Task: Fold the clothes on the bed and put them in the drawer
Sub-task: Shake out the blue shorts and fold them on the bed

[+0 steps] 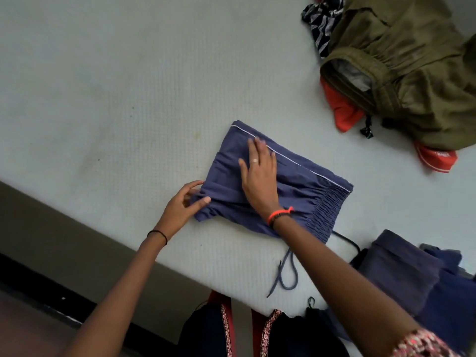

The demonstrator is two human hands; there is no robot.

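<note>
The blue shorts [296, 191], folded into a soft rectangle with white piping and a gathered waistband, lie at the frame's centre on the white textured mattress [103, 86]. The right hand [258, 173] presses flat on them with straight fingers, and the left hand [184, 203] pinches their left edge. Their drawstring [286, 274] trails toward the bottom. A crumpled olive garment [412, 73] lies over an orange garment [342, 109] at upper right. Folded dark-blue clothes [401, 274] sit at lower right.

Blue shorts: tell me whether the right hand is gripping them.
No, the right hand lies flat with straight fingers on the blue shorts.
</note>
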